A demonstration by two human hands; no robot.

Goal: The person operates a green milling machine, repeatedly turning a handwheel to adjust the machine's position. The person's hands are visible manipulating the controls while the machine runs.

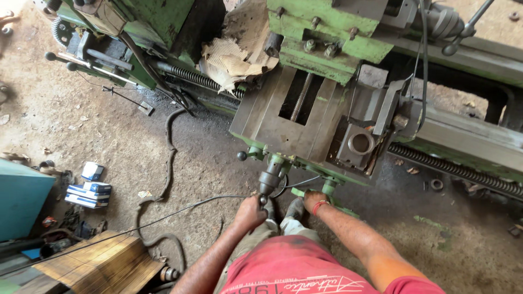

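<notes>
- Your left hand (250, 211) is closed in a fist around the dark handwheel grip (269, 182) at the front of the lathe carriage (272, 122), which sits at about 12 o'clock from your body. If that grip is oily, the fist could slip off the small knob.
- Your right hand (314, 200), with a red band at the wrist, rests low on the green apron edge at about 1 o'clock; you can't tell from here how far its fingers are curled or whether they hold anything. A hand parked under the carriage could get pinched if the slide travels.
- The lead screw (452, 167) lies bare at 2 o'clock, near your right forearm. Loose cloth or the wristband could catch on its threads.
- A thin black cable (180, 209) runs across the dirt floor from 9 o'clock to just below your left hand, beside a thicker hose (169, 163). Either could snag your foot.
- Torn cardboard (239, 49) is draped over the bed at 11 o'clock, and could foul moving parts.
</notes>
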